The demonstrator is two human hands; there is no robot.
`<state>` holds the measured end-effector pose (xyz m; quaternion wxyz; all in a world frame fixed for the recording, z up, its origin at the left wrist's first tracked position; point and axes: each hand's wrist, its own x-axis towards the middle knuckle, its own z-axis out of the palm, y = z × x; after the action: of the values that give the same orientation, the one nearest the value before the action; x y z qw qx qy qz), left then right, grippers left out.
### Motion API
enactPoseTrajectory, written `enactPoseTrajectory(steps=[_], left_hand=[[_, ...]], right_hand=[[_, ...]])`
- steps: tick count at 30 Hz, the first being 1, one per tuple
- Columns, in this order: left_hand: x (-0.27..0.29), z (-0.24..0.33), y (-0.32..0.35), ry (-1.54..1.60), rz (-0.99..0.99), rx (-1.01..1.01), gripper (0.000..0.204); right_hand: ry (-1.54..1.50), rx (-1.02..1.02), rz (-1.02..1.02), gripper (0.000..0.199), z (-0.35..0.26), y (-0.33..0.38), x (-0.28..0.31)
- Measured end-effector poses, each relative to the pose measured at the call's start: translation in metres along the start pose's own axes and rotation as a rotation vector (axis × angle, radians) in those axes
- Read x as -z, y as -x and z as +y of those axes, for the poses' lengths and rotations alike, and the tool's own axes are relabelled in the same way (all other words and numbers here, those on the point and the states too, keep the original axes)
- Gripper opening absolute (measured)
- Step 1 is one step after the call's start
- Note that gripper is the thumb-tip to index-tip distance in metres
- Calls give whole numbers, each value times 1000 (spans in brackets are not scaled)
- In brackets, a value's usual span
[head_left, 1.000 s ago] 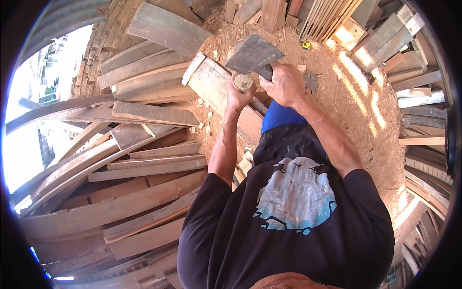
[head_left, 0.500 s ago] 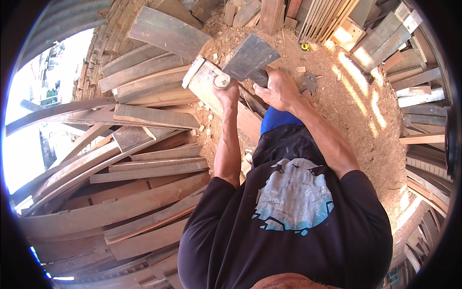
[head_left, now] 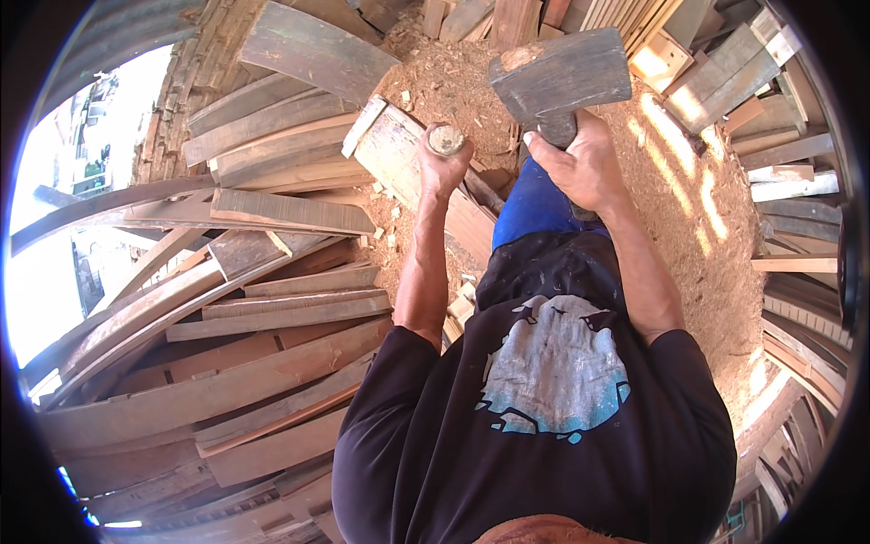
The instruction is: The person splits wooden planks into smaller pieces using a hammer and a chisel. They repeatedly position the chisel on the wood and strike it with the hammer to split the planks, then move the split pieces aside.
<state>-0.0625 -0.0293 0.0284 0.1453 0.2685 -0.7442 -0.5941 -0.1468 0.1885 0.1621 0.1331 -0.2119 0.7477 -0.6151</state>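
Observation:
My left hand (head_left: 442, 172) is closed around what looks like a chisel (head_left: 446, 140). Only the round, battered butt of its wooden handle shows; the blade is hidden below my fist. Gripped by its short visible handle, a dark wooden mallet (head_left: 566, 76) with a big blocky head is held up in my right hand (head_left: 585, 165). The mallet head hangs to the right of the chisel, apart from it. Beneath my left hand lies a thick pale timber (head_left: 391, 150), running from upper left down toward my lap.
Stacked boards (head_left: 290, 308) crowd the left side, with a wide plank (head_left: 313, 53) beyond. More timber offcuts (head_left: 784, 172) line the right edge. Sawdust and chips cover the ground (head_left: 671, 218). Slats (head_left: 625, 23) lean at the back.
The mallet has swung up and to the right, away from the chisel, with my right hand. My left hand and the chisel butt have shifted slightly right and up.

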Motion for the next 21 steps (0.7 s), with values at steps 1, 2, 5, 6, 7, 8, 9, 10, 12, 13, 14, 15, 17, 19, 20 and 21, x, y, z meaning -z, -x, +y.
enactPoseTrajectory(steps=[1,2,5,6,7,8,9,10,12,13,14,15,17,19,20,21], left_hand=[[-1,-1,0,4,11,1,22],[-1,-3,0,3,6,-6,22],[-4,-4,-1,-4,-14,-25,23],[-4,-5,0,-10,-23,-28,23],[-6,-2,1,-15,-33,-32,23],[-7,1,3,-35,-59,-37,22],[-8,4,6,-56,-84,-41,22],[-10,7,9,-75,-109,-46,22],[-16,2,14,-125,-102,-111,21],[-18,-1,15,-152,-98,-145,21],[-19,-3,16,-122,-89,-121,21],[-19,-6,17,-93,-81,-96,20],[-19,0,16,-63,-84,-60,19],[-12,6,9,-65,-100,-37,18],[-9,5,8,-59,-112,-38,18],[-7,3,7,-53,-125,-38,18]], right_hand=[[-22,18,23,33,0,0,1],[-6,6,23,33,-1,-1,2],[32,-30,14,28,-7,-3,9],[35,-42,1,25,-10,-3,10],[39,-54,-9,21,-12,-3,11],[36,-46,-3,21,-12,-4,11],[32,-38,2,20,-11,-4,11],[30,-30,7,20,-11,-4,10],[24,-25,1,20,-10,-4,8],[19,-20,-2,21,-10,-3,6],[24,7,-3,22,-8,-3,3],[29,33,-4,22,-6,-3,-1],[70,45,-32,24,-2,-2,-5],[138,19,-89,25,0,0,-7],[135,39,-91,25,0,1,-9],[131,59,-93,25,-1,1,-11]])
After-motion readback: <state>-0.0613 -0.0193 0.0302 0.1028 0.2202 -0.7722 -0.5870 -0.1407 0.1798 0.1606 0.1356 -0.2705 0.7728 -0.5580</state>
